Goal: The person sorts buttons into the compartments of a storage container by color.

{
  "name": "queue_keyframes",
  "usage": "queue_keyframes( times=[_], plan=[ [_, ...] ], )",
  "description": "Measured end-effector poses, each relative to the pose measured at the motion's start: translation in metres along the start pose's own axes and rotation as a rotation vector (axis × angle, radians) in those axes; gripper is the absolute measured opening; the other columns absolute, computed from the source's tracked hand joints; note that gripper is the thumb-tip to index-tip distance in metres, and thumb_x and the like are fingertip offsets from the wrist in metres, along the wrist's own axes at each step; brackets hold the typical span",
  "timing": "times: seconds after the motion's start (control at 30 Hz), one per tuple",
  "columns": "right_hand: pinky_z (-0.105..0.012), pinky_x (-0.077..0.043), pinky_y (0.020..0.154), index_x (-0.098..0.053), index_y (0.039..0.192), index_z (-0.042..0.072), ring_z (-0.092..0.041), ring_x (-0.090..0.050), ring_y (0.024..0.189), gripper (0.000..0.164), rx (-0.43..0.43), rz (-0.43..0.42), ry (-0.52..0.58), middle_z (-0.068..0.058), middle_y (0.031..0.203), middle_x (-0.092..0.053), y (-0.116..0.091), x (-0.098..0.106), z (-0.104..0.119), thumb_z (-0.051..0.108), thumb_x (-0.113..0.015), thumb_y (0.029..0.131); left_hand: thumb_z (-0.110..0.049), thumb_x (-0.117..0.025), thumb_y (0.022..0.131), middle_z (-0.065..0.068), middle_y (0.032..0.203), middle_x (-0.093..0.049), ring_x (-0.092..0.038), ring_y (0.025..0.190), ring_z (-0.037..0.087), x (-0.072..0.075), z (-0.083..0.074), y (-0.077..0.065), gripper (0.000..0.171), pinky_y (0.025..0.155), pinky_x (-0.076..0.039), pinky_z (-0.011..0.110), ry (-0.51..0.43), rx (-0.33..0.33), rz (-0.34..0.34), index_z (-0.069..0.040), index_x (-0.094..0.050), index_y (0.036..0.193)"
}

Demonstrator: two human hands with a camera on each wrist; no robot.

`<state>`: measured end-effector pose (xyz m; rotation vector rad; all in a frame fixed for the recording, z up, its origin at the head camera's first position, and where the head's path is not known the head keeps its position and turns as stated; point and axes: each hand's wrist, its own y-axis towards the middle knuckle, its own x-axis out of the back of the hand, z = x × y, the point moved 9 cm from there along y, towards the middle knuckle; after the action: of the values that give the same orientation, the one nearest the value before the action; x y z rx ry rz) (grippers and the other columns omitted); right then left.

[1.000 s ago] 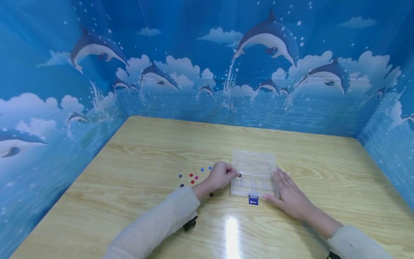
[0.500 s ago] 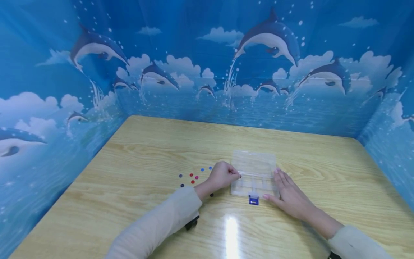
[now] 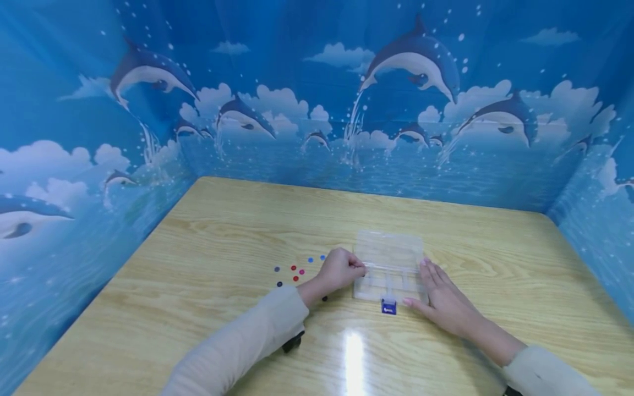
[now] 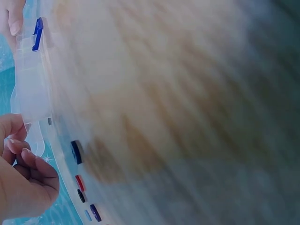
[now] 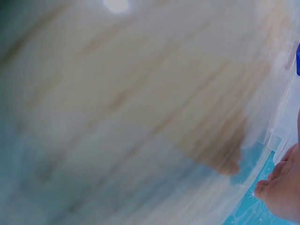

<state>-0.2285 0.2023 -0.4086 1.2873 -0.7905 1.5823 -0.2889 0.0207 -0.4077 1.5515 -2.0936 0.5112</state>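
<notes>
In the head view a clear plastic compartment box [image 3: 378, 295] lies with its lid [image 3: 388, 247] folded back and a blue label [image 3: 388, 307] at its front. My left hand [image 3: 340, 268] is at the box's left side, thumb and fingertips pinched together over the left compartments. A small dark button [image 3: 365, 269] barely shows at those fingertips; the left wrist view does not show it clearly. My right hand [image 3: 448, 302] rests against the box's right side with straight fingers, its thumb near the front corner.
Several loose buttons lie left of the box: red [image 3: 294, 268], pink [image 3: 301, 271], blue [image 3: 310, 260], and dark [image 3: 279, 284]. Another dark button [image 3: 324, 298] sits beside the left wrist. A dolphin-print curtain [image 3: 277, 148] borders the wooden table [image 3: 238, 220].
The left fingertips have shifted slightly toward me and left over the box, and the dark button shows less than before. My right hand and the box have stayed in place.
</notes>
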Motion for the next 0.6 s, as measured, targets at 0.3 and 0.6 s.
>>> queue_keyframes(
  times=[0.3, 0.6],
  plan=[
    [-0.056, -0.021, 0.109, -0.018, 0.140, -0.014, -0.047, -0.019, 0.136, 0.091, -0.004, 0.004, 0.003, -0.033, 0.148, -0.016, -0.001, 0.000, -0.001, 0.052, -0.052, 0.088, -0.012, -0.068, 0.082, 0.002, 0.072, -0.065, -0.046, 0.053, 0.006, 0.010, 0.004, -0.002, 0.009, 0.046, -0.038, 0.015, -0.097, 0.001, -0.015, -0.007, -0.073, 0.088],
    [-0.056, -0.021, 0.109, -0.017, 0.141, -0.014, -0.047, -0.018, 0.136, 0.091, -0.008, 0.008, 0.014, -0.033, 0.148, -0.015, 0.000, 0.000, -0.001, 0.053, -0.052, 0.088, -0.018, -0.067, 0.084, 0.001, 0.076, -0.064, -0.050, 0.065, 0.008, 0.028, 0.008, -0.006, 0.013, 0.055, -0.043, 0.016, -0.108, -0.028, -0.061, -0.009, -0.071, 0.093]
  ],
)
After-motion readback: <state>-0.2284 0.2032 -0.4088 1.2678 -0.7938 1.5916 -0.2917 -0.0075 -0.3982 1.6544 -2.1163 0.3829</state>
